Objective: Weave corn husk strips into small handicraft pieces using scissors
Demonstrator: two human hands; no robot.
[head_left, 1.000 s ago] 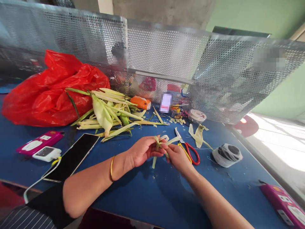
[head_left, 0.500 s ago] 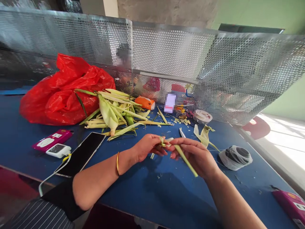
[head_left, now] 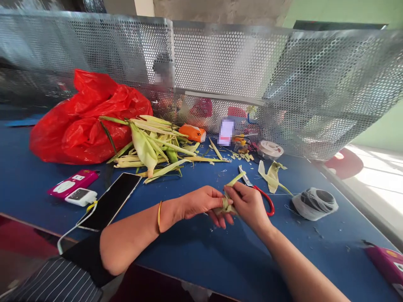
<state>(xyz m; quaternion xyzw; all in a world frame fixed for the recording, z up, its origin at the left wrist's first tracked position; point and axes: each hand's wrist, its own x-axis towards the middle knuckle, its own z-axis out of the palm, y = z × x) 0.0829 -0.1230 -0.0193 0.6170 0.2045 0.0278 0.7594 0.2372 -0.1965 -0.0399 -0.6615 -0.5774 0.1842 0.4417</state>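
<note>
Both my hands meet over the blue table [head_left: 189, 256] around a small folded piece of pale green leaf strip [head_left: 227, 204]. My left hand [head_left: 204, 204], with a gold bangle on the wrist, cups the folded piece from the left, fingers curled. My right hand [head_left: 250, 204] pinches the same strip from the right; one loose end [head_left: 235, 180] sticks up and away. Red-handled scissors [head_left: 262, 195] lie just behind my right hand.
A pile of green leaf strips [head_left: 151, 151] lies by a red plastic bag [head_left: 82, 121]. A phone [head_left: 110, 201], a charger and a pink power strip [head_left: 72, 184] sit at left. A thread spool [head_left: 315, 203] sits at right. A perforated metal screen [head_left: 226, 63] closes the back.
My right hand came back in against my left, and the long strip end that pointed down to the right now points up. Both hands sit slightly lower; the scissors show again.
</note>
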